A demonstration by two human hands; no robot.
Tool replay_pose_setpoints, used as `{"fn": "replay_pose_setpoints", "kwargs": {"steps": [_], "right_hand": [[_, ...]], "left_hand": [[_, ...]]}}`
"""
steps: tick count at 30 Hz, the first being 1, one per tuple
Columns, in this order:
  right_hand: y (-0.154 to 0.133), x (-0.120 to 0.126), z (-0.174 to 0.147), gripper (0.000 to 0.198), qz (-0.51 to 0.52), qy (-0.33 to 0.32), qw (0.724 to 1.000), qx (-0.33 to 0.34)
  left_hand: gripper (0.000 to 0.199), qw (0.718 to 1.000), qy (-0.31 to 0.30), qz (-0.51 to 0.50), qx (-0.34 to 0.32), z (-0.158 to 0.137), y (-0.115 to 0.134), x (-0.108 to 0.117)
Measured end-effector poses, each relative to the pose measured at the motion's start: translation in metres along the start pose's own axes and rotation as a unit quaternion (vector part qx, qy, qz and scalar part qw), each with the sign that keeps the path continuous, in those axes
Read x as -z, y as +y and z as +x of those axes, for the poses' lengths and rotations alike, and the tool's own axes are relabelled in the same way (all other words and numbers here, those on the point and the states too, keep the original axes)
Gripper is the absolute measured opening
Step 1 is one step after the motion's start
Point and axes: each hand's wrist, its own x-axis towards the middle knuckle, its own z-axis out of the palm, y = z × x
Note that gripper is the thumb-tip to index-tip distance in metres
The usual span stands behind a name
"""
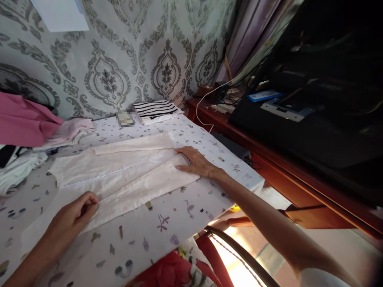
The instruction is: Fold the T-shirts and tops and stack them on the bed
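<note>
A thin white shirt (125,163) with lace trim along its middle lies spread lengthwise on the patterned sheet, its long edges folded inward. My left hand (79,211) is closed in a pinch on the shirt's near edge, toward its left end. At the right end, my right hand (196,162) rests on the cloth, thumb and fingers spread apart. Part of the shirt's right end is hidden under that hand.
Behind the shirt sit a folded striped garment (157,108) and a small blurred item (125,118). Pink and white clothes (26,119) are piled at left. A wooden cabinet (254,147) with a large dark screen (323,99) stands at right; a chair frame (239,251) is below.
</note>
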Motion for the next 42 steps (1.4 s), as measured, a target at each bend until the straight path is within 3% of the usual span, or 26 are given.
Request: {"fn": "replay_pose_setpoints", "kwargs": {"steps": [5, 13, 18, 21, 23, 25, 28, 30, 33, 36, 42], "right_hand": [[0.002, 0.003, 0.000, 0.067, 0.018, -0.004, 1.000, -0.010], [-0.001, 0.009, -0.003, 0.071, 0.045, -0.013, 0.999, -0.025], [-0.006, 0.013, -0.004, 0.059, 0.034, -0.003, 0.999, -0.035], [-0.036, 0.006, 0.000, 0.048, -0.045, 0.056, 0.997, -0.025], [-0.064, -0.009, 0.006, 0.047, -0.101, 0.067, 0.992, 0.037], [-0.089, -0.028, 0.011, 0.050, -0.118, 0.026, 0.986, 0.114], [-0.104, -0.055, 0.011, 0.053, -0.125, -0.039, 0.981, 0.145], [-0.096, -0.064, 0.008, 0.056, -0.138, -0.048, 0.982, 0.124], [-0.073, -0.065, 0.004, 0.065, -0.153, -0.040, 0.982, 0.108], [-0.058, -0.059, -0.001, 0.069, -0.173, -0.041, 0.979, 0.097], [-0.059, -0.056, -0.007, 0.069, -0.222, -0.021, 0.970, 0.097]], "left_hand": [[0.034, 1.000, -0.025, 0.007, -0.008, -0.002, 0.002, 0.001], [0.028, 1.000, -0.016, 0.015, -0.020, -0.009, 0.011, 0.003], [0.031, 0.998, -0.008, 0.043, -0.036, -0.011, 0.008, 0.008], [0.039, 0.983, 0.086, 0.128, -0.104, -0.014, 0.021, 0.006], [0.045, 0.957, 0.136, 0.177, -0.183, -0.013, 0.036, -0.004], [0.049, 0.938, 0.127, 0.196, -0.257, -0.009, 0.052, -0.021], [0.063, 0.933, 0.028, 0.196, -0.301, -0.001, 0.065, -0.045], [0.076, 0.934, -0.032, 0.187, -0.302, 0.002, 0.063, -0.053], [0.085, 0.942, -0.068, 0.181, -0.273, -0.003, 0.052, -0.052], [0.086, 0.949, -0.064, 0.195, -0.240, -0.014, 0.042, -0.042], [0.088, 0.953, 0.000, 0.236, -0.190, -0.033, 0.012, -0.031]]}}
